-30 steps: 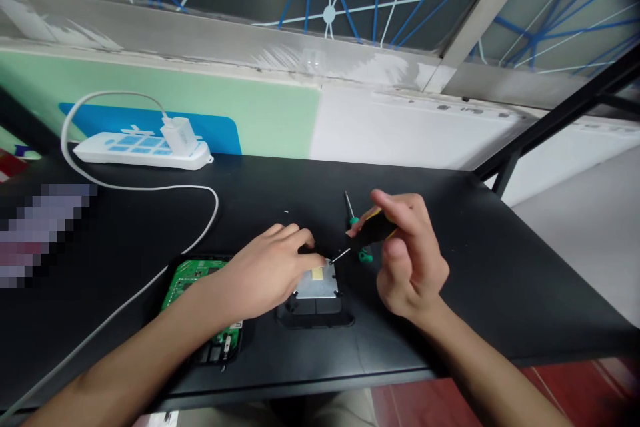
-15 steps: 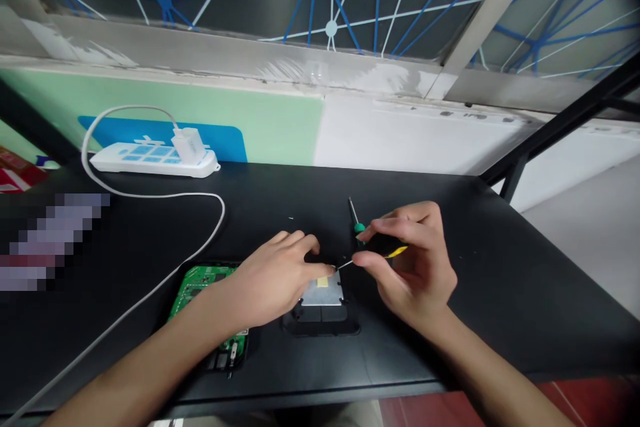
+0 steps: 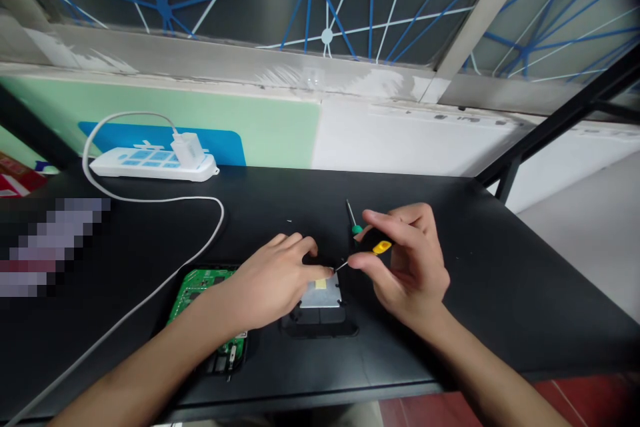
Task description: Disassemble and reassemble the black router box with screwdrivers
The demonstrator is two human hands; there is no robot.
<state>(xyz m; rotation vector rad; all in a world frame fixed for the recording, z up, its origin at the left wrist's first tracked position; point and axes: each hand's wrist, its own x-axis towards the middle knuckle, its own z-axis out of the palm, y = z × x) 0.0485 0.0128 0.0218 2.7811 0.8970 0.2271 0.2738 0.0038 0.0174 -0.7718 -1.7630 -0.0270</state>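
Observation:
My right hand [image 3: 417, 257] grips a black-and-yellow screwdriver [image 3: 382, 247] between thumb and fingers. Its thin shaft points left and down, with the tip at the far right corner of a metal plate [image 3: 320, 299]. That plate, with a pale yellow patch on it, sits on a black plastic cover [image 3: 320, 330] lying on the table. My left hand [image 3: 275, 277] holds the cover steady: one fingertip presses beside the screwdriver tip, and the other fingers curl over the far side. Behind the right hand lies a green-handled screwdriver [image 3: 357, 229], partly hidden.
A green circuit board [image 3: 193, 290] in a black housing lies under my left forearm. At the back left, a white power strip [image 3: 150, 165] holds a charger [image 3: 187, 149], whose white cable [image 3: 220, 213] loops across the black table [image 3: 500, 293]. A tiny light-coloured piece [image 3: 289, 221] lies behind my left hand.
My right fingers have closed in around the screwdriver handle, and the handle has turned, showing its yellow part differently. My left hand stays on the plate. The view has shifted slightly.

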